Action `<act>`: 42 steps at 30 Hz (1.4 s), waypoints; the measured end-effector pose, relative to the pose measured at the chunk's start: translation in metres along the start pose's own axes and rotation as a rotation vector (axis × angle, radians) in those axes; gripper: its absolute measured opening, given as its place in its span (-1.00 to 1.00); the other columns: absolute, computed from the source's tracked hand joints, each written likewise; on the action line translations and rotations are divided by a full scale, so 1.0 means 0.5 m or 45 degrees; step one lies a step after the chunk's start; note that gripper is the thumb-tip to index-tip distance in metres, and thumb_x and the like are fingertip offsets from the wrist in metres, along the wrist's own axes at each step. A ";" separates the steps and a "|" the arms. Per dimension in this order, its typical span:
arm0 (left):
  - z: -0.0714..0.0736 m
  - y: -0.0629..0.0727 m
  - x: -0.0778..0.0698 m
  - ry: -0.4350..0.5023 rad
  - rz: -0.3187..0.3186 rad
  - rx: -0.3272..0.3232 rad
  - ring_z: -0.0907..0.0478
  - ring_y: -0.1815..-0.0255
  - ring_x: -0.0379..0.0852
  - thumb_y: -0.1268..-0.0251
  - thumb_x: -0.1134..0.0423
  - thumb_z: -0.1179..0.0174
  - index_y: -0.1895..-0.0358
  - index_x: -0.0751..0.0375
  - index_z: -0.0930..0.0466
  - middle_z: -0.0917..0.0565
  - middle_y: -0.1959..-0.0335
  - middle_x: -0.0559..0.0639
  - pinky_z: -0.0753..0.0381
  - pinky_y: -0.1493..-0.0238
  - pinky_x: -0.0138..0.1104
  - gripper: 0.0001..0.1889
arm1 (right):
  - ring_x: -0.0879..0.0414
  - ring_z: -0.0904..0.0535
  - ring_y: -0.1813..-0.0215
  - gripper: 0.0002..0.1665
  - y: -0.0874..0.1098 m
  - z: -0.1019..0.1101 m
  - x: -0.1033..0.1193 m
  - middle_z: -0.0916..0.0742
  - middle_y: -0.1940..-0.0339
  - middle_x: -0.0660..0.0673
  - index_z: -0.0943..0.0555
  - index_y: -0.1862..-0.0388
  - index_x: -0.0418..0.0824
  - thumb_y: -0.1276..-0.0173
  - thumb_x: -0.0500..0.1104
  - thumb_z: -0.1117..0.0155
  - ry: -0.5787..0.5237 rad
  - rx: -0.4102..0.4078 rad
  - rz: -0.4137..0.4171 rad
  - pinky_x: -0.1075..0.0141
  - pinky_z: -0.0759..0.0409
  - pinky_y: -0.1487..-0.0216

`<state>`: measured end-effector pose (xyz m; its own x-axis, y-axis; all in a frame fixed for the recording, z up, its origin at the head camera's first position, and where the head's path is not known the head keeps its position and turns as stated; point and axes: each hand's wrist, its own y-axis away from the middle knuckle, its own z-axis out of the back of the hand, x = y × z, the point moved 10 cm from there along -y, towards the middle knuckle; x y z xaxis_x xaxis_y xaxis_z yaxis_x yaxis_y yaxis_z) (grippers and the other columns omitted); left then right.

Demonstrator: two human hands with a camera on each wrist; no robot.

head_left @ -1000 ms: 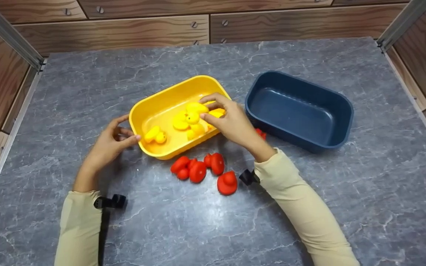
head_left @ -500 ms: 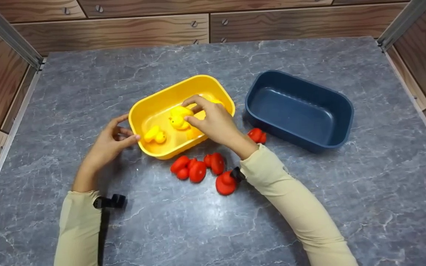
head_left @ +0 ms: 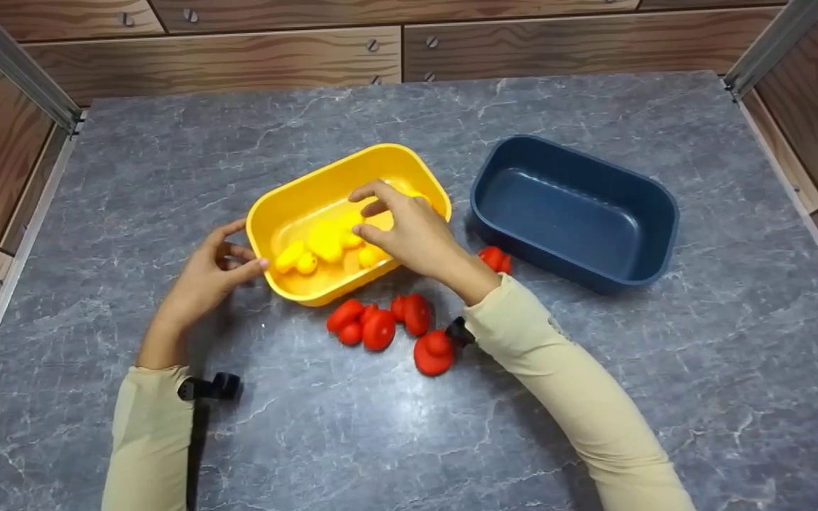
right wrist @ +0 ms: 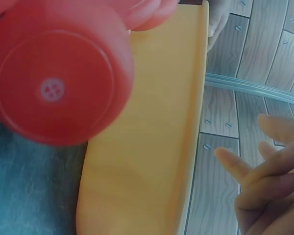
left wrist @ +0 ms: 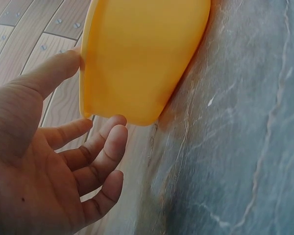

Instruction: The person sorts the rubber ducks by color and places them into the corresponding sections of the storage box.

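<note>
My left hand (head_left: 203, 280) touches the near left end of the yellow bin (head_left: 309, 188), thumb and fingertips spread against the outside of its rim. In the left wrist view, the fingers of that hand (left wrist: 54, 171) are relaxed, with nothing held between them. Over the bin's right half is my right hand (head_left: 416, 234), thumb and fingers apart. The right wrist view shows that hand (right wrist: 269, 188) above the rim, holding nothing. Inside the bin lie several yellow rubber ducks, among them one blurred duck (head_left: 326, 243) beside a smaller-looking duck (head_left: 297, 257); others are partly hidden under the right hand.
Several red rubber ducks (head_left: 378, 330) lie on the grey marbled table (head_left: 324, 426) in front of the yellow bin. Another red duck (head_left: 494, 259) sits by the dark blue bin (head_left: 572, 206), right of the yellow one. Wood-patterned panels (head_left: 238, 67) border the table.
My right hand moved left within the yellow bin carrying a yellow duck, then let it go; the duck now lies farther left. My left hand has stayed at the bin's end.
</note>
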<state>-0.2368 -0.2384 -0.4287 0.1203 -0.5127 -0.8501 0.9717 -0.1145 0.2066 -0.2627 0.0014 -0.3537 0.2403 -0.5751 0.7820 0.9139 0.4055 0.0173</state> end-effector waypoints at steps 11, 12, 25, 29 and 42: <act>0.000 -0.002 -0.011 -0.079 -0.002 -0.007 -0.44 0.18 -0.12 -0.30 0.06 -0.25 -0.50 0.20 -0.05 -0.54 -0.03 0.26 -0.45 0.24 -0.49 -0.20 | -0.02 -0.64 0.32 -0.58 0.044 0.041 -0.034 -0.68 -0.10 -0.15 -0.50 -0.17 -0.08 -0.36 -0.07 -0.28 -0.097 0.027 0.017 0.26 -0.57 0.27; 0.000 -0.002 -0.013 -0.100 -0.010 -0.014 -0.43 0.14 -0.08 -0.29 0.06 -0.25 -0.50 0.20 -0.06 -0.53 -0.05 0.28 -0.43 0.20 -0.46 -0.20 | 0.00 -0.62 0.41 -0.58 0.049 0.048 -0.037 -0.68 -0.10 -0.15 -0.51 -0.17 -0.08 -0.36 -0.08 -0.28 -0.124 0.018 0.018 0.28 -0.57 0.33; 0.035 0.037 -0.113 -0.099 -0.303 -0.384 -0.42 -0.05 0.10 -0.21 0.26 -0.32 -0.27 0.28 -0.44 -0.59 -0.08 0.29 -0.33 -0.05 -0.15 -0.45 | 0.15 -0.63 0.06 -0.56 0.133 0.199 -0.101 -0.66 -0.10 -0.22 -0.51 -0.18 -0.30 -0.33 -0.26 -0.29 -0.272 -0.227 0.138 0.38 -0.57 0.01; 0.020 0.053 -0.155 -0.004 -0.432 -0.434 -0.47 0.06 -0.09 -0.16 0.36 -0.35 -0.17 0.31 -0.53 -0.63 0.02 0.26 -0.35 0.07 -0.31 -0.53 | 0.27 -0.62 0.02 -0.55 0.166 0.250 -0.133 -0.66 -0.08 -0.16 -0.51 -0.18 -0.30 -0.31 -0.31 -0.29 -0.226 -0.323 0.126 0.42 -0.54 0.03; -0.076 0.104 -0.249 0.039 -0.625 -0.200 -0.49 0.18 -0.22 -0.07 0.41 -0.39 -0.08 0.22 -0.60 -0.68 0.14 -0.01 -0.35 0.22 -0.37 -0.56 | 0.38 -0.45 -0.08 -0.46 0.257 0.352 -0.235 -0.54 -0.13 0.23 -0.45 -0.27 -0.24 -0.31 -0.28 -0.30 -0.001 -0.504 0.068 0.43 -0.33 0.00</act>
<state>-0.1936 -0.1481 -0.3308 -0.3538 -0.4052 -0.8430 0.9338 -0.2047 -0.2935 -0.2313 0.2462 -0.3339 0.2906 -0.5600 0.7758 0.9556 0.1293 -0.2647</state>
